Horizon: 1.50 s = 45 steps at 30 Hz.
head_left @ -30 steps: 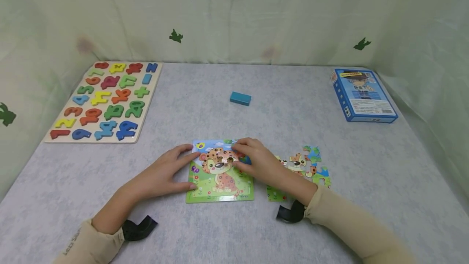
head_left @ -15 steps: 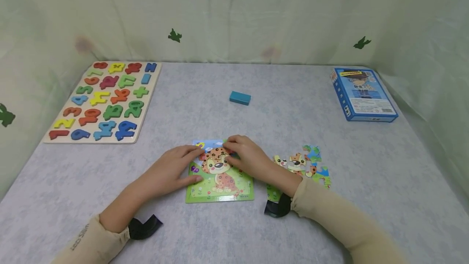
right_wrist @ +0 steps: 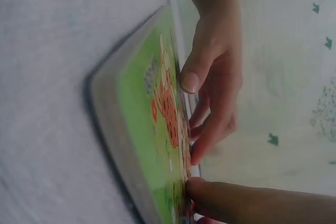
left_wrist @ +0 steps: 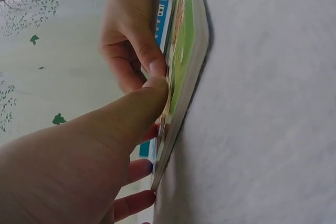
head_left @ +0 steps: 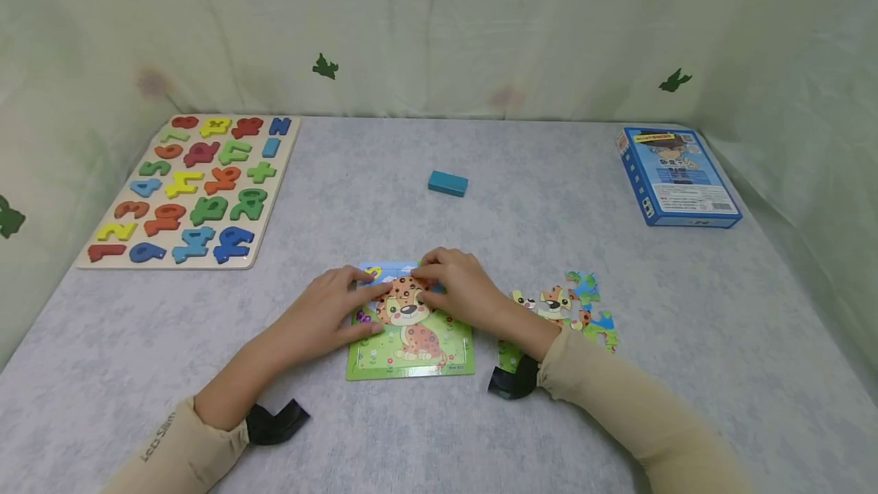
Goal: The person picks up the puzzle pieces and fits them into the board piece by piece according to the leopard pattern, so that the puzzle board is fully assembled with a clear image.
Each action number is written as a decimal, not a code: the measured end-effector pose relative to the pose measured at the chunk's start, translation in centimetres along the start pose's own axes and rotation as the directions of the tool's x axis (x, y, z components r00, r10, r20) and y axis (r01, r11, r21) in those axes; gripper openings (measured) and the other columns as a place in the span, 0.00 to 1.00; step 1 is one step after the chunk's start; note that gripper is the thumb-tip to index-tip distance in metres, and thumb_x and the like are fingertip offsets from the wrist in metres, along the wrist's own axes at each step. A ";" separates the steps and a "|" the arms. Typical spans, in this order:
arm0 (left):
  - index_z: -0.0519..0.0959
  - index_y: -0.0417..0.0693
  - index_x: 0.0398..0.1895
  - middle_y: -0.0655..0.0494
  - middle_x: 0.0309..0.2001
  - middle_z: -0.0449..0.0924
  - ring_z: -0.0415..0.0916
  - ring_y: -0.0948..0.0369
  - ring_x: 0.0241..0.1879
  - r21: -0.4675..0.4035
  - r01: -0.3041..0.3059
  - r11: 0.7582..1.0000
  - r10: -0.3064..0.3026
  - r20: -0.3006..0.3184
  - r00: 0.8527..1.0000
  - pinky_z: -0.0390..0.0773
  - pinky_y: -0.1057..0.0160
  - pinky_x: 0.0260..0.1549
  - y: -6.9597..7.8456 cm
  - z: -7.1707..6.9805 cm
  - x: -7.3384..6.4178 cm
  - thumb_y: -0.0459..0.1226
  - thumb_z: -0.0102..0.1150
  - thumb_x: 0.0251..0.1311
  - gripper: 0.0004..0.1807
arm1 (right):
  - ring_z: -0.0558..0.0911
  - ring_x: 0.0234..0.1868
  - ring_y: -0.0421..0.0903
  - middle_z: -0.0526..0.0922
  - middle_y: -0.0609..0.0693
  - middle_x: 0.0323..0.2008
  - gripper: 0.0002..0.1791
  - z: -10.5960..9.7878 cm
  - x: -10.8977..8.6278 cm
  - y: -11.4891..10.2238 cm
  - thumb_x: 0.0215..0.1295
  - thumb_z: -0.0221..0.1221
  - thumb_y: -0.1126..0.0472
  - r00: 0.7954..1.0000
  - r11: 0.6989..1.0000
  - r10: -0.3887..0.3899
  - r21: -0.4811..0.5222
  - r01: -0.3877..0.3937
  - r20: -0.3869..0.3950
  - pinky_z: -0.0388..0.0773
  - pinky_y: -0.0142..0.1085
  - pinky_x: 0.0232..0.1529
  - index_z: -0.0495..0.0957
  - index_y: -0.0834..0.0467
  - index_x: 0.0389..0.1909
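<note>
A square jigsaw puzzle (head_left: 411, 349) with a spotted leopard cub on grass lies flat on the table in front of me. My left hand (head_left: 328, 311) rests on its left side, fingers spread over the cub's head and thumb on the lower left part. From the right, my right hand (head_left: 463, 288) touches the upper right part with its fingertips, thumb and forefinger apart on the picture. The right wrist view shows the puzzle's thick edge (right_wrist: 118, 129) and both hands' fingertips on its face. My right hand hides the picture's upper right corner.
Loose jigsaw pieces (head_left: 555, 303) lie to the right, partly under my right forearm. A number board (head_left: 267, 208) stands back left. A blue block (head_left: 448, 184) sits in the middle, and a blue box (head_left: 680, 181) at back right.
My right hand has slid left and slightly away from me across the puzzle. My left hand has moved a little right, farther onto the picture. A glossy patch by the cub's head now looks level.
</note>
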<state>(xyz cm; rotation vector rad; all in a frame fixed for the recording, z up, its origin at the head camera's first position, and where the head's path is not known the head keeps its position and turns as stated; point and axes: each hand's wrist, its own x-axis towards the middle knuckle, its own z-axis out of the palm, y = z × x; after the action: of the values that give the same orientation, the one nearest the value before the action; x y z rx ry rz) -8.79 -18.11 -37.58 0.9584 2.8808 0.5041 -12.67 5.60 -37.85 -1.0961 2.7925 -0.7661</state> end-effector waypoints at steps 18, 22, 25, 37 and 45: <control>0.65 0.58 0.63 0.49 0.55 0.65 0.61 0.51 0.54 -0.017 0.026 1.000 -0.026 0.003 1.000 0.59 0.49 0.53 -0.5 0.9 -0.4 0.58 0.55 0.52 0.35 | 0.63 0.57 0.47 0.59 0.49 0.60 0.33 -5.0 -4.3 1.3 0.55 0.62 0.55 0.992 0.911 0.122 0.401 -0.101 -0.026 0.64 0.49 0.53 0.63 0.56 0.62; 0.65 0.58 0.63 0.48 0.55 0.65 0.60 0.50 0.54 -0.018 0.030 0.999 -0.030 0.006 1.000 0.58 0.49 0.53 -0.3 0.8 -0.4 0.58 0.56 0.52 0.35 | 0.65 0.55 0.48 0.62 0.49 0.59 0.34 -7.5 -7.3 2.9 0.53 0.64 0.61 0.977 0.928 0.124 0.370 -0.052 -0.173 0.63 0.48 0.53 0.63 0.57 0.61; 0.65 0.57 0.63 0.48 0.55 0.65 0.60 0.50 0.55 -0.012 0.029 1.000 -0.029 0.004 1.000 0.58 0.49 0.53 -0.2 0.7 -0.3 0.57 0.56 0.52 0.35 | 0.66 0.55 0.49 0.64 0.51 0.58 0.35 -8.8 -9.7 4.2 0.51 0.65 0.65 0.957 0.942 0.158 0.326 -0.073 -0.242 0.63 0.47 0.53 0.62 0.58 0.61; 0.66 0.55 0.63 0.47 0.55 0.65 0.60 0.48 0.55 -0.002 0.017 1.000 -0.017 -0.006 1.000 0.58 0.47 0.53 -0.2 0.4 -0.3 0.57 0.57 0.51 0.36 | 0.66 0.56 0.56 0.64 0.58 0.59 0.34 -8.2 -15.0 9.0 0.56 0.61 0.60 0.886 0.874 0.423 0.342 -0.345 -0.188 0.62 0.55 0.52 0.59 0.61 0.63; 0.67 0.55 0.62 0.47 0.55 0.65 0.60 0.48 0.55 0.000 0.017 1.000 -0.017 -0.009 1.000 0.58 0.47 0.54 -0.2 0.3 -0.2 0.57 0.58 0.51 0.36 | 0.67 0.55 0.56 0.66 0.58 0.58 0.31 -7.6 -16.0 10.6 0.58 0.60 0.57 0.883 0.848 0.455 0.358 -0.390 -0.117 0.64 0.53 0.52 0.61 0.61 0.61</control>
<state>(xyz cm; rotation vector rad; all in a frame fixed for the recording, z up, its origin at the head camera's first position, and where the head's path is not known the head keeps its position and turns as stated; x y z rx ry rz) -8.67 -18.24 -37.94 0.9330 2.8943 0.5076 -9.01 25.95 -38.24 -0.3385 2.7550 -1.2671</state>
